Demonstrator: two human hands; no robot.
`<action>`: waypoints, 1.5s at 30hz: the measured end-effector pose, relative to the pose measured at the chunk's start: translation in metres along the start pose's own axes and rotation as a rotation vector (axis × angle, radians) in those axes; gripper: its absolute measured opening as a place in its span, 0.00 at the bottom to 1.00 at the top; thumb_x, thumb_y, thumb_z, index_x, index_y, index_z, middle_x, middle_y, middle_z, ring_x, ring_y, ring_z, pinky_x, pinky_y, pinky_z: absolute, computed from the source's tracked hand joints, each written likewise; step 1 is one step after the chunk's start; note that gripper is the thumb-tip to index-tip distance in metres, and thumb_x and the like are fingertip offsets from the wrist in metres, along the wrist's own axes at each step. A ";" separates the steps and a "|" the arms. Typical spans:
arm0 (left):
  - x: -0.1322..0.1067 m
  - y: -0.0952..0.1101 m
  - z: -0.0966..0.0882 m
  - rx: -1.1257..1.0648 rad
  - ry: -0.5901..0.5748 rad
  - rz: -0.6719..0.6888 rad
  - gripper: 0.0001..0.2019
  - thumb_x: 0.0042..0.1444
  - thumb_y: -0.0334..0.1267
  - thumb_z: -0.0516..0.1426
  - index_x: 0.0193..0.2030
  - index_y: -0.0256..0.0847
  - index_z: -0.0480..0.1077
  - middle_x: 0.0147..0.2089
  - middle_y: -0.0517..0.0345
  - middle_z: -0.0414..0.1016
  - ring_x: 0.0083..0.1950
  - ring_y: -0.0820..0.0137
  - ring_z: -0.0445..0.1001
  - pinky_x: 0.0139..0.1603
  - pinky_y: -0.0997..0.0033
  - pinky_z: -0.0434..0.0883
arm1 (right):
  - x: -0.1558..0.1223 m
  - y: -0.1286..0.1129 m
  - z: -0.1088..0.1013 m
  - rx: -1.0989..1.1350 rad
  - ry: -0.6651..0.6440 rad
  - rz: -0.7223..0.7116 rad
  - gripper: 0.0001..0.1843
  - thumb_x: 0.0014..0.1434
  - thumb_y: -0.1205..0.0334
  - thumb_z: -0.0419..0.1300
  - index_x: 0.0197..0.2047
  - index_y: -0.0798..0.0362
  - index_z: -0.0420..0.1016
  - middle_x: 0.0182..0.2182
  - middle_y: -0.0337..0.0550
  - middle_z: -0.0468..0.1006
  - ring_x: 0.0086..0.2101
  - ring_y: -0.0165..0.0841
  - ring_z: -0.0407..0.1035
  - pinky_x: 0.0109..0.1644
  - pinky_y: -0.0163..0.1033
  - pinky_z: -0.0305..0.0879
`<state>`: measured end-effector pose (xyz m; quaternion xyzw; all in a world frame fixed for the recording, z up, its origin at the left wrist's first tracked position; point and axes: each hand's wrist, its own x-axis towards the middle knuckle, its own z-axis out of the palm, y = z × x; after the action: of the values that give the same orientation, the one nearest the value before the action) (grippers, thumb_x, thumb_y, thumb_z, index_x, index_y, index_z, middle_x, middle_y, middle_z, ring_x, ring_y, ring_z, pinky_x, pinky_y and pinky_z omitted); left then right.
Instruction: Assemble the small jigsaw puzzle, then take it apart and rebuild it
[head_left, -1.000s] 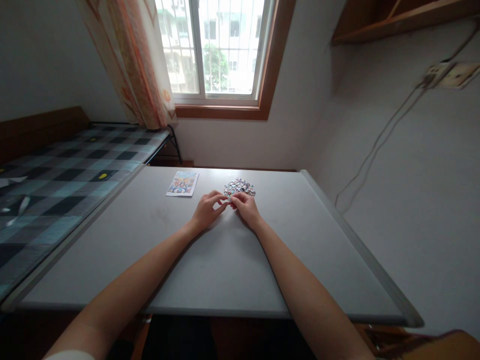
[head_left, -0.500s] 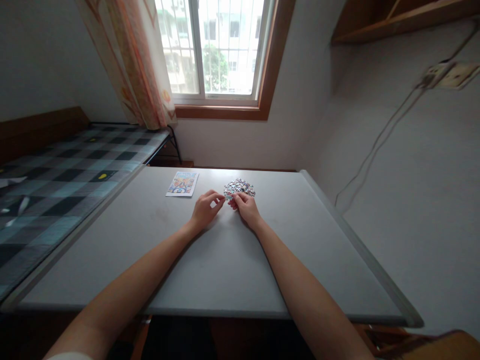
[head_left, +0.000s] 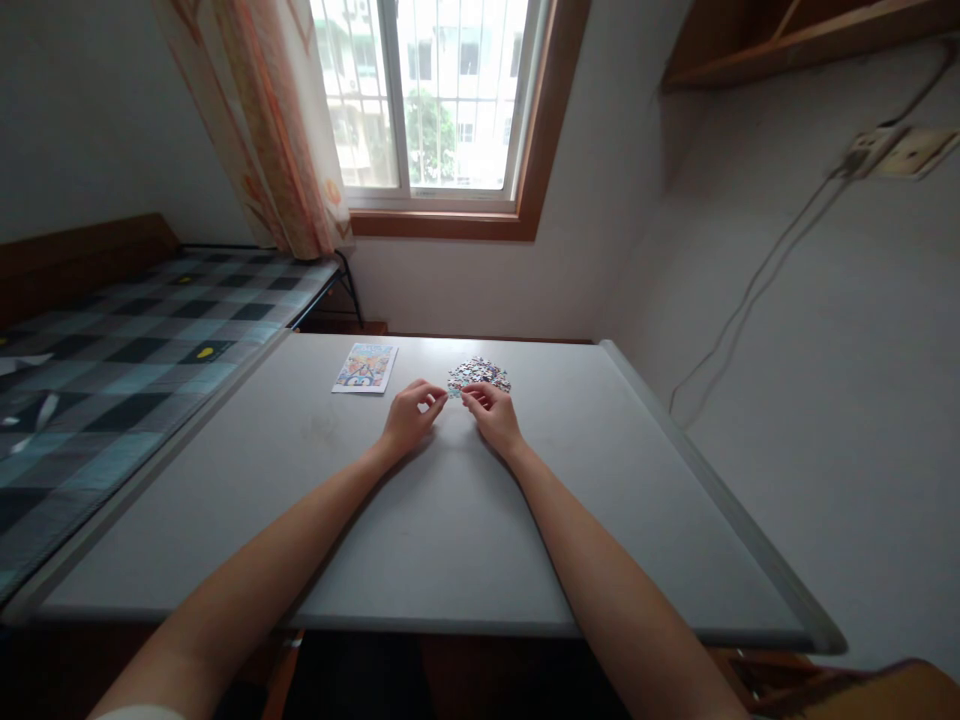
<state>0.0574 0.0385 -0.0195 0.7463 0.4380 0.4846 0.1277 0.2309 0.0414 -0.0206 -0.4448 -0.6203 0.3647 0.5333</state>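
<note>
A heap of small jigsaw puzzle pieces (head_left: 481,371) lies on the grey-white table (head_left: 450,540), just beyond my hands. My left hand (head_left: 412,415) is left of the heap, thumb and forefinger pinched at a tiny greenish puzzle piece (head_left: 454,393). Facing it, my right hand (head_left: 492,414) rests at the heap's near edge, its thumb and forefinger pinched at the other side of this small piece. The fingertips of both hands nearly meet. A printed picture card (head_left: 365,368) in blue and orange lies flat to the left of the heap.
A bed with a checked sheet (head_left: 187,320) stands along the table's left side. Behind the table are a window (head_left: 427,100) and a patterned curtain (head_left: 277,140). On the right wall, a cable (head_left: 750,280) hangs from a socket (head_left: 907,150).
My right hand's fingers have shifted slightly, and its curled lower fingers show less beneath the thumb. My left hand has barely moved. The heap and the card stay put.
</note>
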 end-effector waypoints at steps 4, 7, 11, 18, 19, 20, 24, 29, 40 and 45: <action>0.000 -0.001 0.000 -0.004 -0.009 0.013 0.04 0.57 0.36 0.58 0.33 0.41 0.74 0.32 0.59 0.72 0.31 0.73 0.71 0.35 0.72 0.69 | -0.001 -0.001 0.000 -0.009 -0.004 -0.010 0.11 0.52 0.53 0.61 0.33 0.53 0.76 0.29 0.43 0.78 0.26 0.30 0.67 0.31 0.36 0.64; 0.000 0.000 0.000 0.003 -0.020 0.013 0.05 0.57 0.36 0.58 0.33 0.41 0.74 0.31 0.59 0.72 0.31 0.73 0.71 0.35 0.71 0.69 | -0.001 -0.002 0.000 -0.015 -0.003 -0.015 0.11 0.53 0.54 0.61 0.33 0.52 0.76 0.31 0.43 0.78 0.27 0.31 0.68 0.32 0.36 0.64; 0.001 0.001 -0.001 0.012 -0.037 -0.003 0.06 0.57 0.37 0.57 0.33 0.41 0.74 0.31 0.58 0.73 0.30 0.73 0.71 0.35 0.71 0.70 | -0.001 -0.001 0.001 -0.028 0.004 -0.015 0.11 0.52 0.54 0.60 0.32 0.52 0.76 0.31 0.43 0.79 0.28 0.31 0.67 0.33 0.37 0.64; 0.001 0.001 0.000 -0.019 -0.024 -0.029 0.05 0.57 0.38 0.57 0.37 0.41 0.73 0.34 0.58 0.74 0.31 0.73 0.72 0.35 0.72 0.71 | 0.000 0.002 0.001 -0.046 0.007 -0.030 0.10 0.53 0.54 0.60 0.32 0.52 0.76 0.32 0.43 0.78 0.29 0.31 0.68 0.34 0.37 0.65; 0.000 0.001 0.000 -0.018 -0.025 -0.026 0.05 0.57 0.38 0.57 0.36 0.41 0.73 0.34 0.58 0.74 0.31 0.73 0.72 0.35 0.72 0.71 | 0.001 0.003 0.001 -0.047 0.008 -0.031 0.10 0.53 0.54 0.59 0.32 0.52 0.76 0.31 0.43 0.78 0.28 0.31 0.68 0.34 0.37 0.65; 0.000 0.001 -0.001 -0.015 -0.027 -0.022 0.05 0.57 0.38 0.57 0.36 0.41 0.73 0.34 0.58 0.74 0.31 0.73 0.72 0.35 0.72 0.71 | 0.001 0.003 0.001 -0.046 0.007 -0.031 0.10 0.53 0.54 0.59 0.32 0.52 0.76 0.31 0.43 0.78 0.28 0.31 0.68 0.34 0.37 0.65; 0.000 0.003 -0.001 -0.018 -0.037 -0.012 0.04 0.57 0.37 0.57 0.34 0.41 0.73 0.32 0.59 0.73 0.31 0.73 0.72 0.35 0.72 0.70 | 0.000 0.003 0.001 -0.043 0.004 -0.029 0.10 0.53 0.54 0.59 0.32 0.52 0.75 0.31 0.43 0.77 0.28 0.32 0.68 0.34 0.37 0.64; 0.001 0.003 -0.001 -0.038 -0.047 -0.014 0.04 0.57 0.36 0.58 0.34 0.40 0.73 0.32 0.59 0.72 0.30 0.74 0.71 0.34 0.72 0.70 | 0.000 0.003 0.001 -0.056 0.000 -0.026 0.10 0.54 0.55 0.59 0.32 0.52 0.75 0.31 0.43 0.77 0.28 0.32 0.68 0.33 0.37 0.64; 0.001 0.001 0.000 -0.010 -0.042 -0.014 0.05 0.58 0.36 0.56 0.34 0.40 0.72 0.32 0.59 0.73 0.31 0.73 0.71 0.35 0.73 0.69 | 0.000 0.002 0.002 -0.061 -0.001 -0.024 0.11 0.54 0.55 0.59 0.34 0.54 0.75 0.31 0.43 0.78 0.28 0.31 0.68 0.32 0.36 0.64; 0.000 0.000 0.000 -0.011 -0.034 -0.031 0.05 0.58 0.36 0.56 0.34 0.40 0.72 0.33 0.58 0.73 0.31 0.73 0.71 0.34 0.73 0.70 | 0.000 0.002 0.002 -0.059 -0.002 -0.028 0.12 0.53 0.55 0.59 0.35 0.54 0.76 0.31 0.43 0.78 0.29 0.31 0.68 0.33 0.36 0.64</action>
<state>0.0576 0.0387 -0.0195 0.7469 0.4446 0.4721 0.1467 0.2294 0.0421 -0.0225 -0.4510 -0.6374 0.3392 0.5246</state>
